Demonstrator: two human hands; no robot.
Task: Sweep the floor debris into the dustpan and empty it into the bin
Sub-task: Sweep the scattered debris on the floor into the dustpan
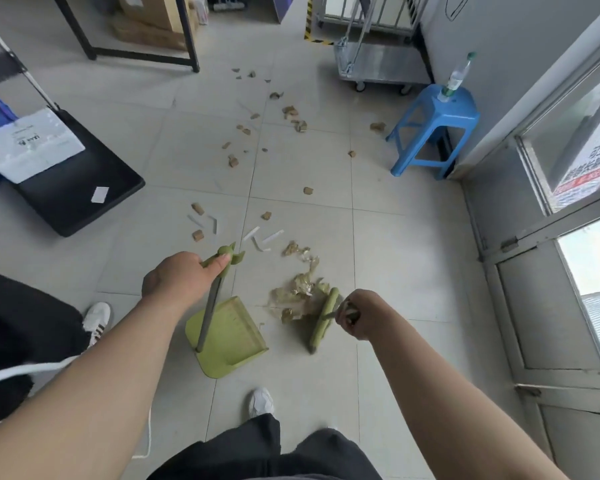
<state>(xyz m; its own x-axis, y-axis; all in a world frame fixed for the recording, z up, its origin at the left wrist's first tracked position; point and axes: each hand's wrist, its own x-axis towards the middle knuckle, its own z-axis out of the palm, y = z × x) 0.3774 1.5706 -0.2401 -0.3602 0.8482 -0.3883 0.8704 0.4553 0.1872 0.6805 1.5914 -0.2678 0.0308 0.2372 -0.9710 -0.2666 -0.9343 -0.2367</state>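
Note:
My left hand [179,277] grips the green top of the dustpan handle [222,259]. The green dustpan [234,337] rests on the tiled floor with its mouth facing right. My right hand [357,313] is closed on the broom handle; the green broom head [324,315] sits on the floor just right of the dustpan. A pile of crumpled tan debris [297,296] lies against the broom's left side, between broom and pan. More brown scraps [293,112] and white strips [264,237] are scattered farther up the floor.
A blue plastic stool [430,133] with a bottle on it stands at right by a door. A metal cart [378,64] is behind it. A black flat case [77,174] lies at left. Another person's white shoe [96,318] is near my left arm.

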